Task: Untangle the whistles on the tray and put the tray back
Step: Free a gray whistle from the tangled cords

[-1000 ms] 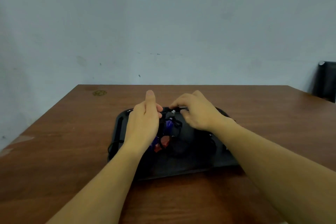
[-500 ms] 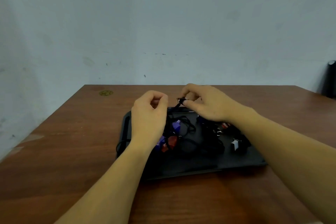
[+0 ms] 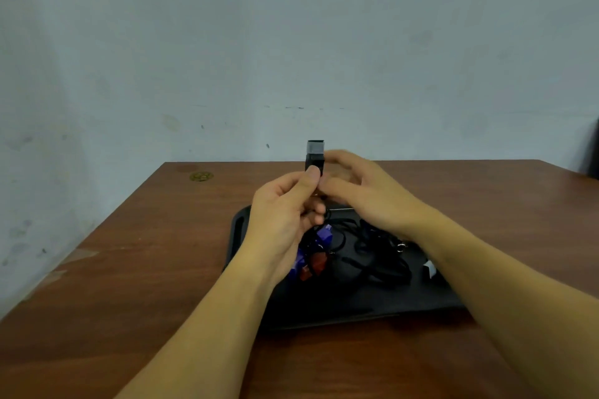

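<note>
Black tray (image 3: pixel 246 230) sits on the brown wooden surface (image 3: pixel 146 269), near the middle. Above the tray's far edge, the left hand (image 3: pixel 285 214) pinches a black whistle (image 3: pixel 315 157) upright between thumb and curled fingers, its grey-banded top clear of the fingers. Right hand (image 3: pixel 366 194) just right of the whistle, blurred; fingers loosely bent toward it, grip cannot be told. On the tray, under and between the wrists: a tangle of black cords (image 3: pixel 372 256), a purple whistle (image 3: pixel 325 234), a red whistle (image 3: pixel 316 264). Right forearm covers the tray's right side; a white piece (image 3: pixel 429 267) shows beside it. Small brass disc (image 3: pixel 201 176) set in the surface, beyond the tray's left corner.
</note>
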